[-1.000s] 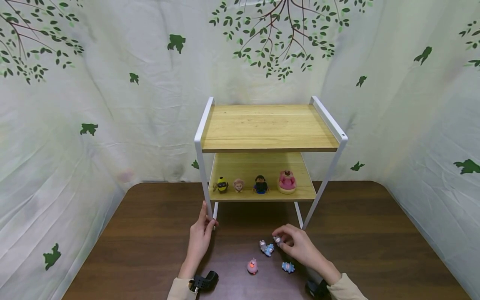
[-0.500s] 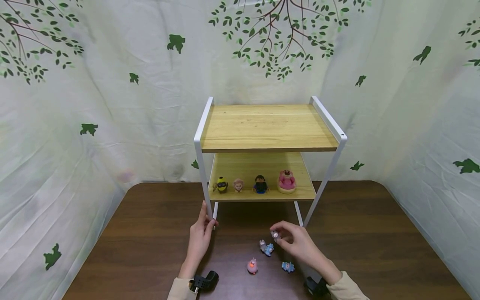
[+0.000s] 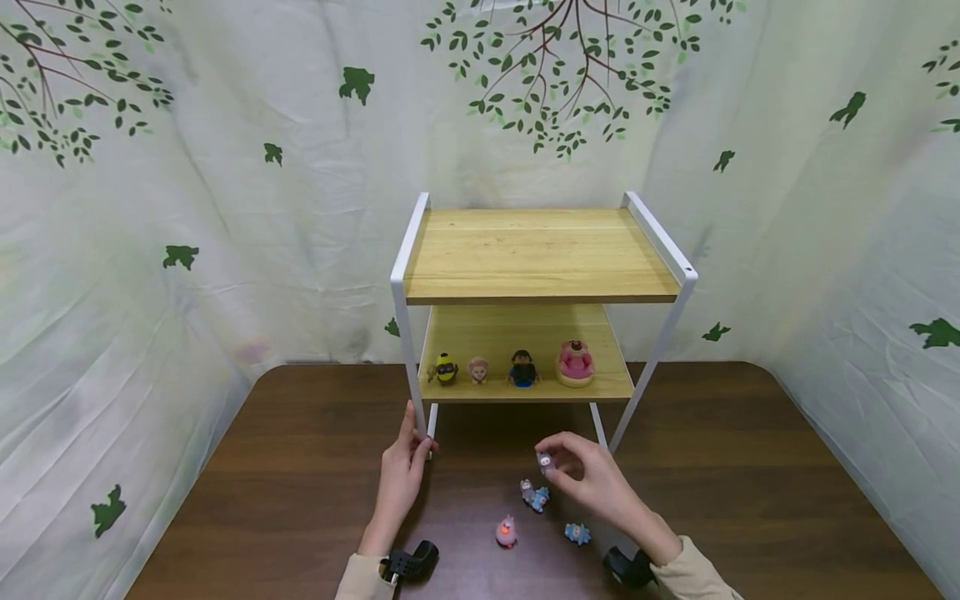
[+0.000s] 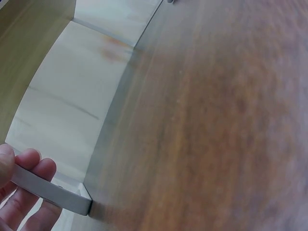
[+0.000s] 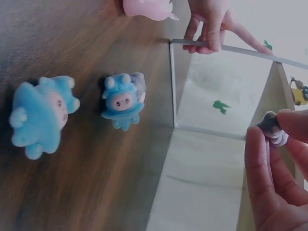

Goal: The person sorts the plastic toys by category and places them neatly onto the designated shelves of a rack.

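My left hand grips the front left leg of a white-framed wooden shelf, thumb on one side and fingers on the other. Between thumb and fingertips my right hand pinches a small grey figurine, held up in front of the shelf's lower opening. Below it on the table lie a blue figurine with a grey one right beside it. Another blue figurine and a pink figurine stand nearer the front.
On the middle board stand a yellow-and-black figurine, a pale round-headed one, a dark-haired one and a pink bear. The brown table reaches back to a leaf-printed cloth.
My right hand has lifted the grey figurine up and slightly left, away from the others on the table toward the shelf. The left hand stays on the leg.
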Action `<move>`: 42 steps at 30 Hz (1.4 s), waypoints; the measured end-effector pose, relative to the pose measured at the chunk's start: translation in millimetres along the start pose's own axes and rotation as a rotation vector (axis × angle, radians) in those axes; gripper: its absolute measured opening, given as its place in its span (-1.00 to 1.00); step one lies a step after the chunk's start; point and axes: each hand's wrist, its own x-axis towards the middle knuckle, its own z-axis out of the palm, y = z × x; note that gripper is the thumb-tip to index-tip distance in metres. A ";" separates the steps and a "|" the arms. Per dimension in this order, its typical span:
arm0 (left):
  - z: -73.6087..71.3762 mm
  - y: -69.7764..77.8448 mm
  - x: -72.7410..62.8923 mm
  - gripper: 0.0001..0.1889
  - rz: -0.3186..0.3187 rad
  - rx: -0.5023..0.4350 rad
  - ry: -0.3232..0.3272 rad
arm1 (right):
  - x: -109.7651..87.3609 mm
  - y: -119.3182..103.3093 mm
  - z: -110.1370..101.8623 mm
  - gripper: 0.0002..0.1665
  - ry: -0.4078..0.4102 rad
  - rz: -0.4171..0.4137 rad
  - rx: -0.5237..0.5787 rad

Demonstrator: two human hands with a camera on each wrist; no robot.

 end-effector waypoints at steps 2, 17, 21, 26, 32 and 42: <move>0.1 0.0 0.3 -0.11 -0.002 -0.003 -0.001 | 0.5 1.6 0.0 -0.67 0.010 -0.017 0.011; 0.5 1.8 1.1 -0.07 0.042 0.001 0.024 | 9.4 -50.7 -9.2 -0.69 0.017 -0.035 0.018; 0.8 1.0 0.9 -0.06 0.040 -0.002 0.027 | 13.3 -60.5 -11.2 -0.69 0.027 -0.061 0.025; 0.6 0.5 0.7 -0.07 0.032 -0.010 0.025 | 16.9 -49.6 -8.1 -0.67 0.048 -0.099 0.033; -0.8 2.4 0.6 -0.11 0.020 -0.029 0.019 | 19.5 -32.1 -5.0 -0.64 0.065 -0.129 0.049; -0.7 2.2 1.6 -0.11 0.027 -0.026 0.019 | 27.2 -39.3 -9.6 -0.67 0.066 -0.149 0.087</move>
